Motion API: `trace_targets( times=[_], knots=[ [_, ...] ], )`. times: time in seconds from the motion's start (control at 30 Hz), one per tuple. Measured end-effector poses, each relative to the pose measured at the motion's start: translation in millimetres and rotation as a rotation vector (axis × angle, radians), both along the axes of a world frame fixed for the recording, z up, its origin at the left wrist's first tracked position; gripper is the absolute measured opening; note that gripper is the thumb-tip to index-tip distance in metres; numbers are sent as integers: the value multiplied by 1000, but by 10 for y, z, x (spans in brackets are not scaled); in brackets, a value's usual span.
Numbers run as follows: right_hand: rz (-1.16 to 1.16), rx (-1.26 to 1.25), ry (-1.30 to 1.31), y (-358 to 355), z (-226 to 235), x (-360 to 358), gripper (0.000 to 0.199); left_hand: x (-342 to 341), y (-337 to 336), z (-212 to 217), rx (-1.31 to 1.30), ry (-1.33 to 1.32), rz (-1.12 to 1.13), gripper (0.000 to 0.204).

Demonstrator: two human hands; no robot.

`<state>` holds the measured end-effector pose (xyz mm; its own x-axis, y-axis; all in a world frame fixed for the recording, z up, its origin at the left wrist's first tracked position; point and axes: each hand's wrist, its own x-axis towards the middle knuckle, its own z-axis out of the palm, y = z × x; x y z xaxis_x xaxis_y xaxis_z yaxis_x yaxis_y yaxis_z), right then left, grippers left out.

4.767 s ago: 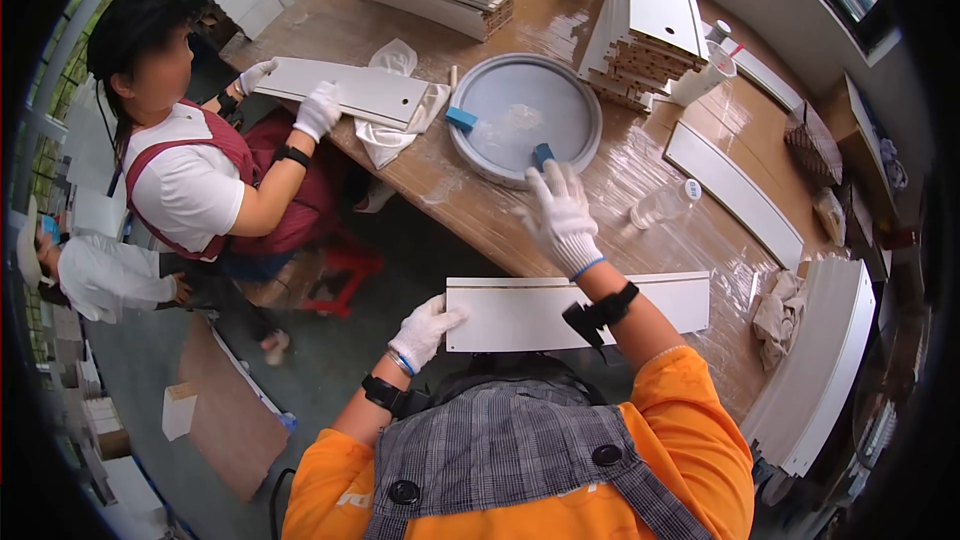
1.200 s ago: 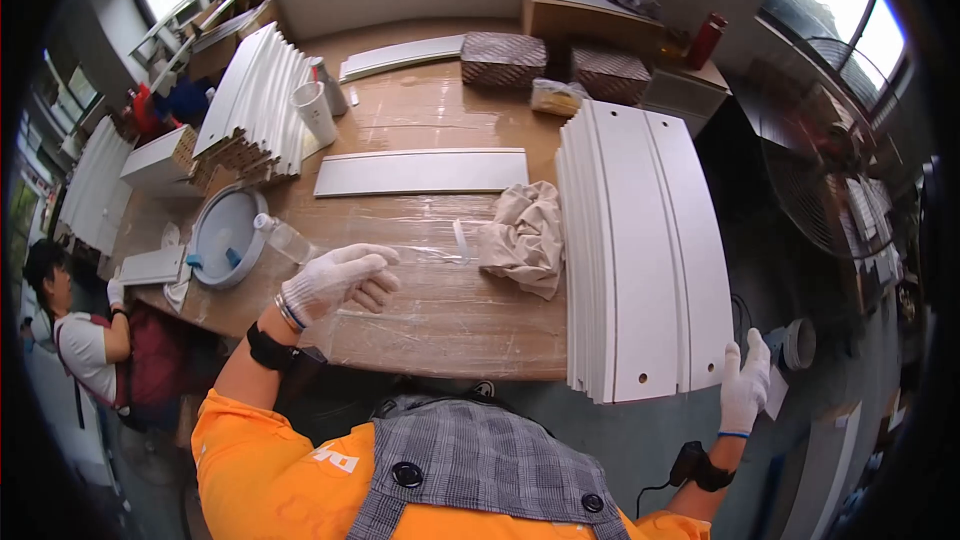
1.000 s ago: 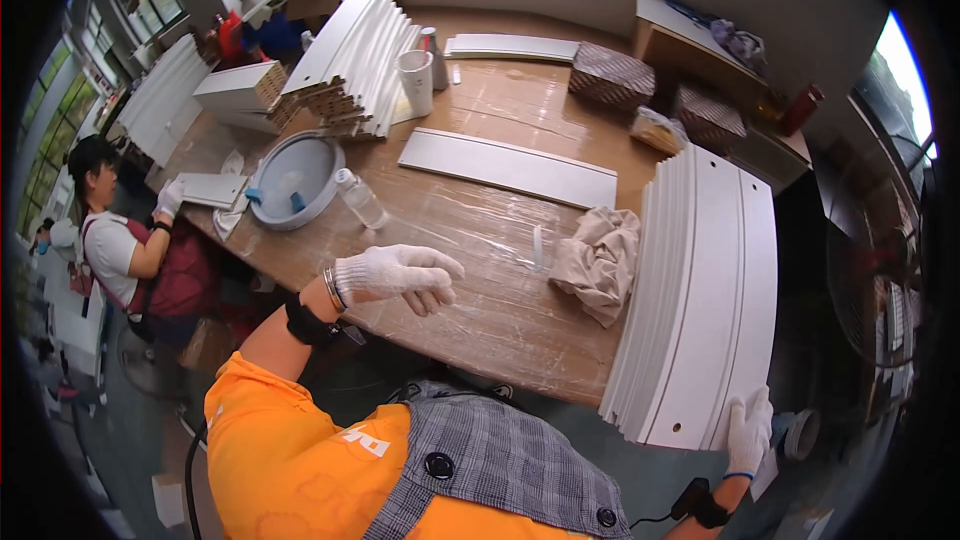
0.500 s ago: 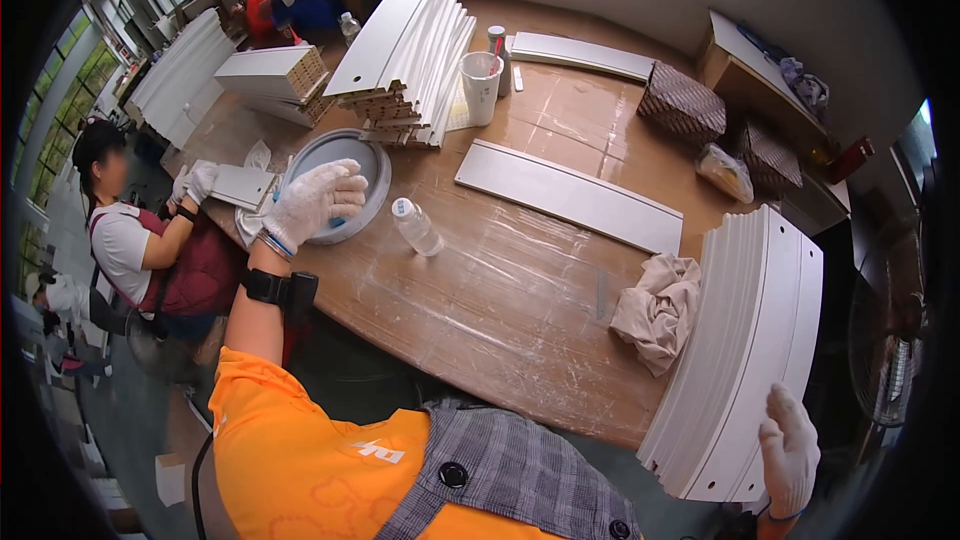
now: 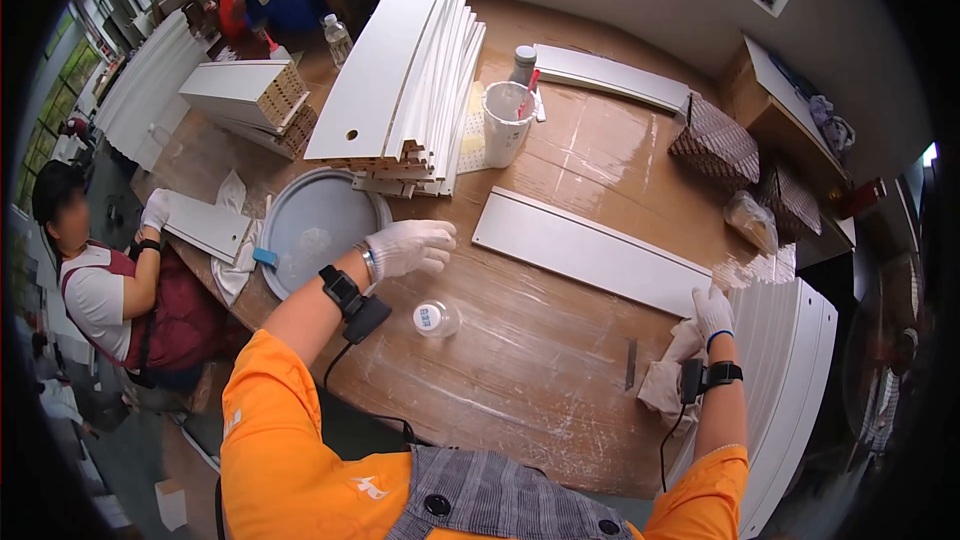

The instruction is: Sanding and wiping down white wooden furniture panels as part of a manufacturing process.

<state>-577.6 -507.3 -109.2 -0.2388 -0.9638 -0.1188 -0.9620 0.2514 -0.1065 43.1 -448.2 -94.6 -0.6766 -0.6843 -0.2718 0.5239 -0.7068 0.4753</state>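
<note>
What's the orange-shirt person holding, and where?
The left hand holds nothing. The right hand is at the right end of the white board; any grip is unclear.

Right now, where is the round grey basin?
In the head view, the basin sits left of centre on the table, beside the left hand, the tall panel stack behind it.

The brown surface (image 5: 520, 375), glossy with clear film and streaked with white, carries a single white panel (image 5: 590, 252). Left of it stand a white cup (image 5: 505, 130), a tall panel stack (image 5: 385, 70), a round grey tray (image 5: 345, 208) and a clear bottle (image 5: 443, 320); a crumpled beige cloth (image 5: 662, 388) lies near the right edge.
</note>
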Motion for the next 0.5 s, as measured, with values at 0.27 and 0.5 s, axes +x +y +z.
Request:
trace_targets(
  times=[0.27,0.5],
  knots=[
    [-213,255,25,-440,-323,-52,63,-341,-596,-446,-926,-1195,-281,19],
    [-192,185,8,-529,-263,-309,70,-503,-662,-232,-165,-1012,64,39]
  ],
)
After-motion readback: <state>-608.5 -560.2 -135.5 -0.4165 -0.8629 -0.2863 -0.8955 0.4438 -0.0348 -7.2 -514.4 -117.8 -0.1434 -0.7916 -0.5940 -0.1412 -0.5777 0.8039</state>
